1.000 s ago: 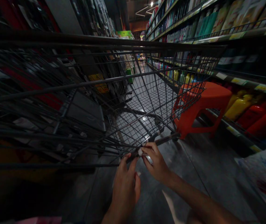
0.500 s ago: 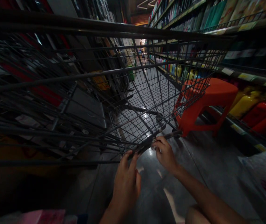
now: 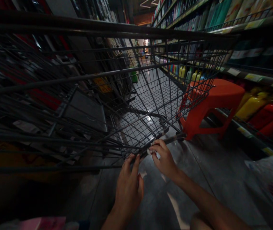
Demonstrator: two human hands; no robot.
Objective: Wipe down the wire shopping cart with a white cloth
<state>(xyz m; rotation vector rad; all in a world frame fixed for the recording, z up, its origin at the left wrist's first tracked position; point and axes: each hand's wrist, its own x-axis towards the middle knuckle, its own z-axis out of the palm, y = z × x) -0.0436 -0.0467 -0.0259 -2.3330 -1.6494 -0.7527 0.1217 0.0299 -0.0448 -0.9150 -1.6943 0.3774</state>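
Note:
A dark metal shopping cart (image 3: 150, 68) fills the view, its wire basket stretching away from me. My left hand (image 3: 129, 185) has its fingers hooked over the low frame bar at the cart's near end. Just right of it, my right hand (image 3: 164, 159) is closed round a small crumpled whitish wipe (image 3: 151, 151), pressed against the same bar. Whether the wipe is cloth or paper I cannot tell. The right fingertips are partly hidden behind the wipe and the bar.
An orange plastic stool (image 3: 222, 92) stands right of the cart. Shelves with yellow bottles (image 3: 252, 107) and red bottles line the right side. A clear plastic bag (image 3: 270, 179) is at lower right, a pink package (image 3: 44, 222) at lower left. Dark stacked goods line the left.
My right hand has slid a little left along the bar with the wipe, closer to my left hand. The left hand has barely shifted.

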